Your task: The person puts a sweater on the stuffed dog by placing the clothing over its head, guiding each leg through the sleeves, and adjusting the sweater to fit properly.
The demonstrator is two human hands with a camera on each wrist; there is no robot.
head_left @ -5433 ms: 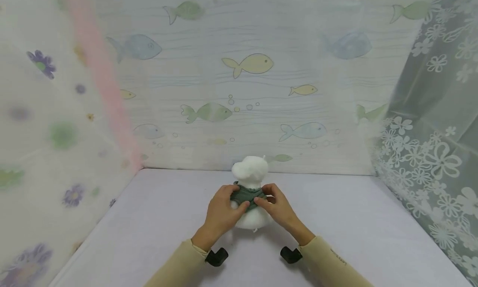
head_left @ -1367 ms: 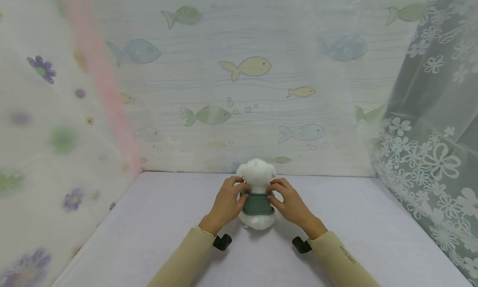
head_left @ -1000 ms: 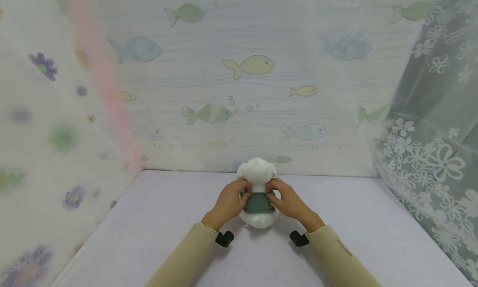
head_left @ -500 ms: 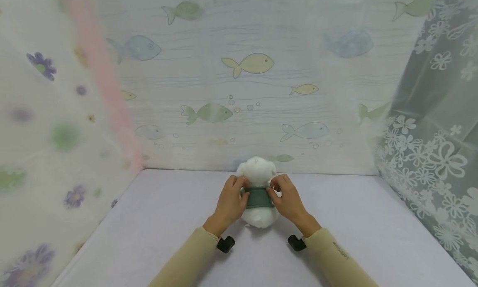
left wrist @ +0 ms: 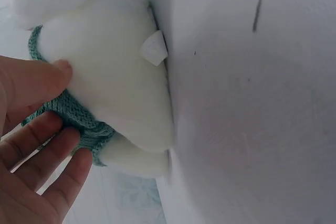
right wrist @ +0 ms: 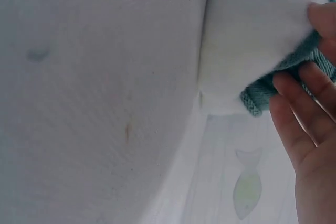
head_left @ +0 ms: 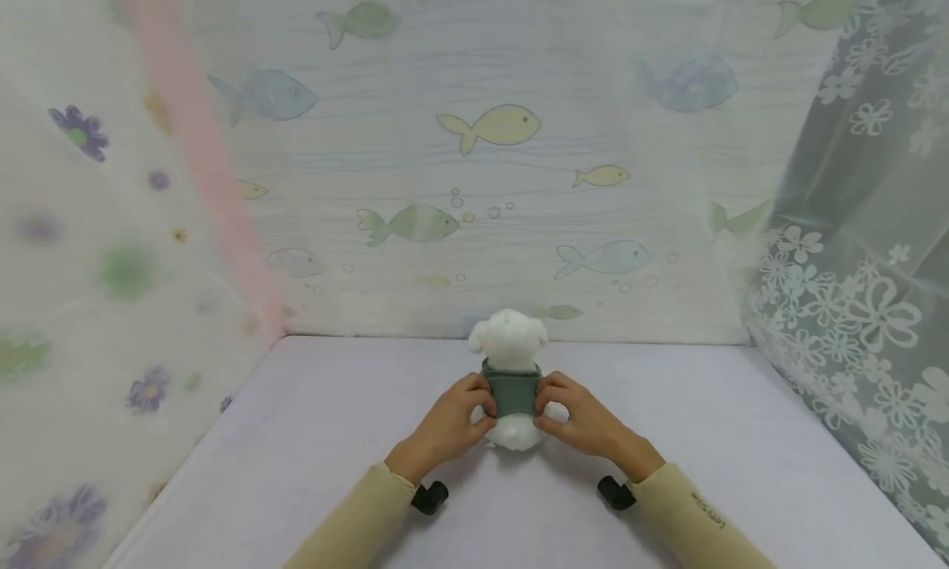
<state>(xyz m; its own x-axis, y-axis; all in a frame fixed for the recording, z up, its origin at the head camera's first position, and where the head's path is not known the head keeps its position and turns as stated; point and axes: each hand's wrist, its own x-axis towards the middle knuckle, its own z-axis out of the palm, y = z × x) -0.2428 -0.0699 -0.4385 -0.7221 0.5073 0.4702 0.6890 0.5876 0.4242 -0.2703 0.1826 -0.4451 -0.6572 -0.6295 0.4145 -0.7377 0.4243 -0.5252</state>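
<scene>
A white plush toy (head_left: 509,338) stands upright near the back of the pale table (head_left: 311,437), facing away from me, with a green knitted sweater (head_left: 513,392) round its body. My left hand (head_left: 483,406) pinches the sweater's left side, thumb low and fingers above. My right hand (head_left: 543,406) pinches the right side the same way. In the left wrist view the thumb presses the plush toy (left wrist: 121,77) while the fingers lie on the green sweater (left wrist: 79,121). In the right wrist view the fingertips touch the green sweater (right wrist: 273,85) against the plush toy (right wrist: 252,30).
A fish-print wall (head_left: 489,132) closes the back of the table. A flowered curtain (head_left: 89,248) hangs at the left and a grey lace curtain (head_left: 853,289) at the right. Black camera mounts (head_left: 430,496) sit under both wrists.
Both hands have slid from the toy's neck down to its lower body, drawing the sweater down. The wrists have come back toward me.
</scene>
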